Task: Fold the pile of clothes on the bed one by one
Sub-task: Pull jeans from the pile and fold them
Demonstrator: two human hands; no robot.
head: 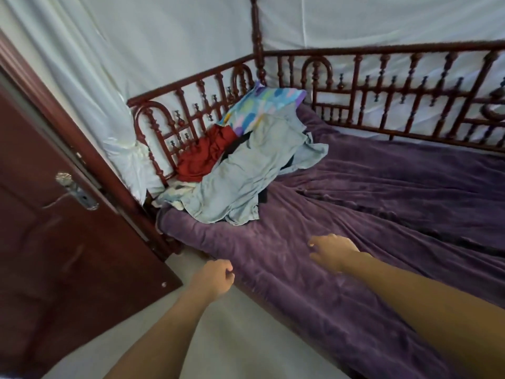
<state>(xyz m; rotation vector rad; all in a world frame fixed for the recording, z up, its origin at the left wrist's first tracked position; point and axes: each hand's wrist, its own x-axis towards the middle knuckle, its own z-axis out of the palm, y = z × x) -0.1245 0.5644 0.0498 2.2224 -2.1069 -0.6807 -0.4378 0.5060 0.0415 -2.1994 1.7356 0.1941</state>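
The pile of clothes (pixel 240 170) lies at the bed's (pixel 382 214) far-left corner, well apart at 11 o'clock from the right hand (pixel 332 251), open and empty. The left hand (pixel 214 279), loosely curled, holds nothing.

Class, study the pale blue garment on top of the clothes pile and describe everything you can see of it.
The pale blue garment is thin, soft-looking cloth, crumpled and unfolded, draped over the top of the pile at the bed's left corner. Its lower edge spills onto the purple blanket. A red garment lies to its left, a patterned pillow behind it, and dark cloth peeks from under it. Neither hand touches it.
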